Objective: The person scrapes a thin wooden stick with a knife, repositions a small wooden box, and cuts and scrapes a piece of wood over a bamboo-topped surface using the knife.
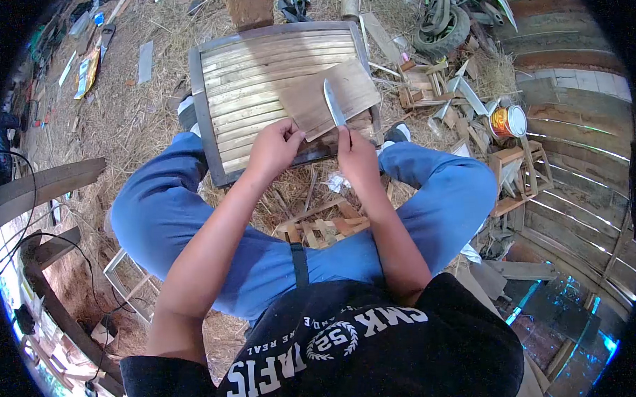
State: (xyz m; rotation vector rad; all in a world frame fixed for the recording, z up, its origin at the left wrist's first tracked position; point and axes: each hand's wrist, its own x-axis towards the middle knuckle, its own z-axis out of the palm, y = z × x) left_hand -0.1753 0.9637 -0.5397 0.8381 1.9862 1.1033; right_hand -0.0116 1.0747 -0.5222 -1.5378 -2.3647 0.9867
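Note:
A knife (334, 104) is gripped by its handle in my right hand (358, 157), its blade pointing away from me over a thin flat wooden board (342, 85). My left hand (277, 145) is closed at the board's near left corner, thumb and fingers pinched together; whether it grips the board's edge or something small I cannot make out. The board lies askew on a slatted panel (237, 96) of pale strips in a dark frame, between my feet.
Wood scraps and a small wooden frame (524, 174) lie to the right, beside a paint can (508, 121) and a tyre (443, 33). A wooden post (250, 8) stands behind the panel. A curved beam (44, 190) juts in from the left. Straw covers the ground.

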